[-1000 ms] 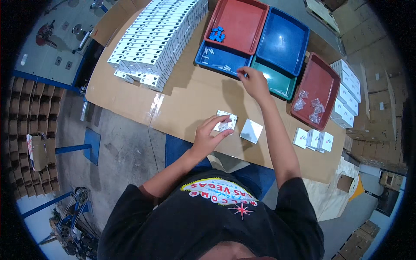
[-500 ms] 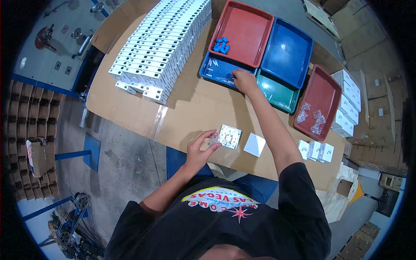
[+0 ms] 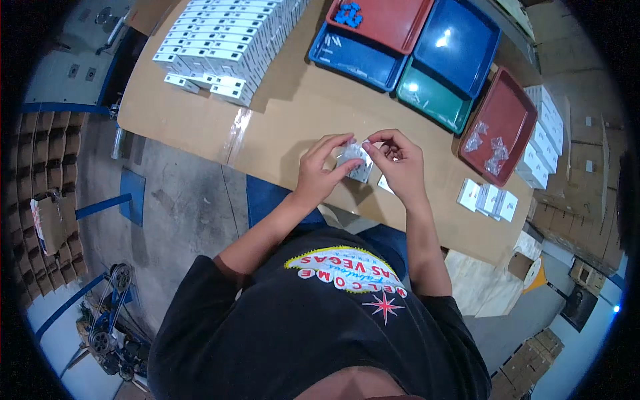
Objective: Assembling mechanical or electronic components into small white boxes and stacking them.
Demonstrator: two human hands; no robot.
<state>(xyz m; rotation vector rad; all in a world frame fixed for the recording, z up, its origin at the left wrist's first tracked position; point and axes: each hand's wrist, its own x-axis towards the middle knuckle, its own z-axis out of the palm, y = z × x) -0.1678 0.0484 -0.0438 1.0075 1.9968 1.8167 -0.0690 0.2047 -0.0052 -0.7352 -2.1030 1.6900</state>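
Observation:
My left hand (image 3: 319,171) pinches a small clear plastic bag (image 3: 348,153) between thumb and fingers. Close to the bag's right side, the fingertips of my right hand (image 3: 405,171) are pinched together; what they hold is too small to make out. Beneath the bag a square white plate with a detailed face (image 3: 363,173) lies on the cardboard-topped table, partly covered by my fingers. A plain white square plate (image 3: 385,183) is mostly hidden behind my right hand.
Beyond my hands sit a blue tray (image 3: 363,73) with small white pieces, a green tray (image 3: 437,100), an upper blue tray (image 3: 460,40) and red trays with blue parts and clear bags (image 3: 495,160). White boxes (image 3: 227,50) are stacked far left; others (image 3: 488,200) stand right.
My right hand has come back from the blue tray to the bag in my left hand. The left hand now holds the bag over the detailed plate. The view has shifted.

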